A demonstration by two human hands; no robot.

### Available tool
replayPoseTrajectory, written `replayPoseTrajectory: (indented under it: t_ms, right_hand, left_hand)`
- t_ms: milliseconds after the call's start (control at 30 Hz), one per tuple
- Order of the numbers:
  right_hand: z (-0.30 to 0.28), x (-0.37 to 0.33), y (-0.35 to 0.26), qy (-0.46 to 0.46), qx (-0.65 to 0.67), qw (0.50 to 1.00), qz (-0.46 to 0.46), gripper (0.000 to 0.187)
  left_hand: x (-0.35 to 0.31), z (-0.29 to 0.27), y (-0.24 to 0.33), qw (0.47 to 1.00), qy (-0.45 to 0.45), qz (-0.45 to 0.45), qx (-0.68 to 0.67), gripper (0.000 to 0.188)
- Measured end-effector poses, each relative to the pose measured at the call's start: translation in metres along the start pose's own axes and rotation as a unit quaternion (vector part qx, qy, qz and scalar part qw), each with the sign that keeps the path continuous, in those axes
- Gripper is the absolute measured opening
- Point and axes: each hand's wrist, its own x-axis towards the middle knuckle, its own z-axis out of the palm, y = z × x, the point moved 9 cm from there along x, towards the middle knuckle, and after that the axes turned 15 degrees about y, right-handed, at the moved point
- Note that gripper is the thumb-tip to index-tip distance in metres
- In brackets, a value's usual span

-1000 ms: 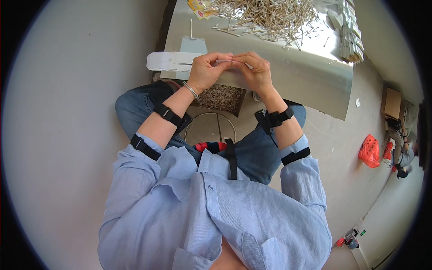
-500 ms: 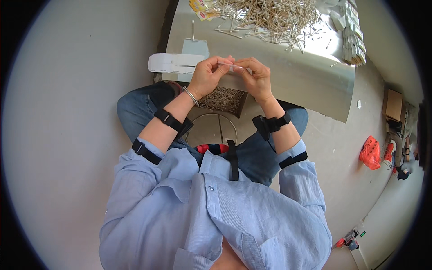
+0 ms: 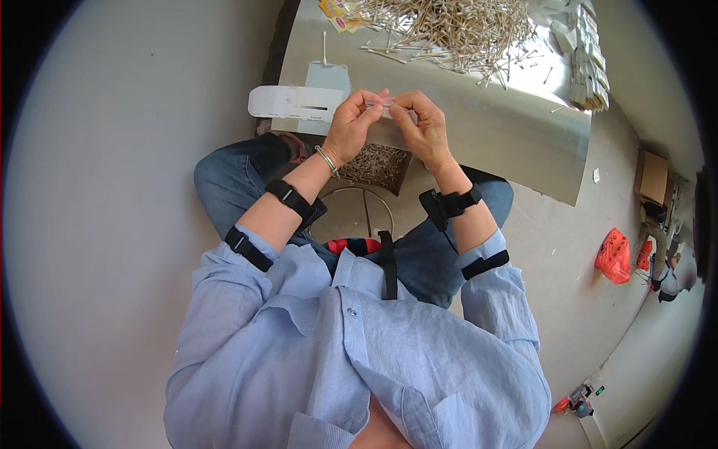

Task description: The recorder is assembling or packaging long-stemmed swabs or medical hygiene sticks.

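Note:
Over the near edge of the metal table (image 3: 516, 138), my left hand (image 3: 348, 129) and my right hand (image 3: 426, 131) face each other with fingertips almost meeting. Both are closed in a pinch on a small clear plastic bag (image 3: 387, 111), thin and mostly covered by the fingers. I cannot make out whether anything is inside it. Beside my left hand lies a long white card strip (image 3: 269, 102) with a dark slot. It crosses a grey-blue patch (image 3: 327, 75) on the tabletop. One cotton swab (image 3: 324, 49) lies just beyond that patch.
A large heap of cotton swabs (image 3: 456, 30) covers the far part of the table. Yellow printed slips (image 3: 342, 16) sit to its left, stacked flat packs (image 3: 589, 78) to its right. Below the table edge is a box of swabs (image 3: 402, 176). A red bag (image 3: 614, 256) stands on the floor.
My hands have shifted slightly, and the right one has turned a little, its fingers now closer to the left. Both still hold the plastic bag.

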Motion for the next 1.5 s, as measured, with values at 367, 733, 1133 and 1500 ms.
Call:
replayPoseTrajectory:
  t_ms: [367,733,1133,1500]
  right_hand:
    - [0.006,0.000,0.016,-0.006,0.070,0.997,0.030,0.002]
    - [-0.008,-0.002,0.014,0.046,-0.006,0.998,0.034,0.007]
    - [-0.049,-0.034,-0.016,0.001,0.291,0.906,0.308,0.049]
    - [-0.067,-0.023,-0.019,0.064,0.322,0.892,0.310,0.029]
  left_hand:
    - [0.010,0.001,-0.012,0.989,-0.001,-0.043,-0.140,0.018]
    - [0.004,-0.009,-0.003,0.983,0.026,0.056,0.171,0.022]
    - [-0.026,0.028,0.060,0.977,0.124,-0.115,-0.133,0.018]
    - [-0.031,0.046,0.057,0.983,0.083,-0.110,-0.120,0.024]
